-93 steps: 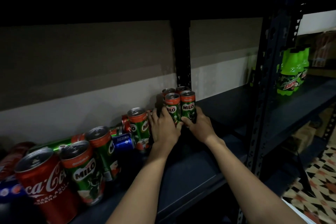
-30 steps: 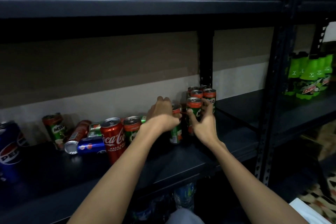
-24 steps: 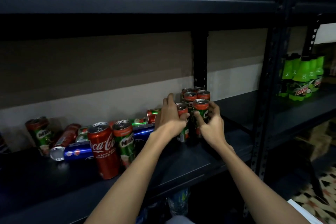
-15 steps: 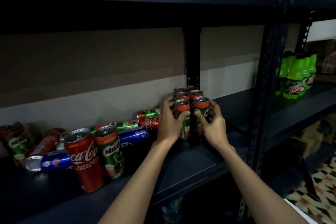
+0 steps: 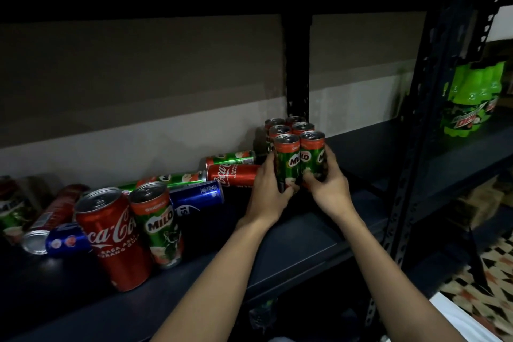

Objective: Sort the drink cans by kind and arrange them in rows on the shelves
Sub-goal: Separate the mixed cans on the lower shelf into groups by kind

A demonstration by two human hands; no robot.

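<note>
Green-and-orange Milo cans [image 5: 287,164] and [image 5: 313,158], upright and touching on the dark metal shelf [image 5: 305,241], gripped by left hand [image 5: 270,191] and right hand [image 5: 329,186] fingers

the scene is dim, the upper part nearly black under the shelf above, and the shelf [image 5: 299,233] board reads as a dark mass with little detail. light from the front catches the can tops [image 5: 286,138] and gives a pale glare on the wall [image 5: 138,133]. wide-angle bending curves the post [image 5: 410,147] at right, and the floor [image 5: 488,272] corner is blurred.
</note>
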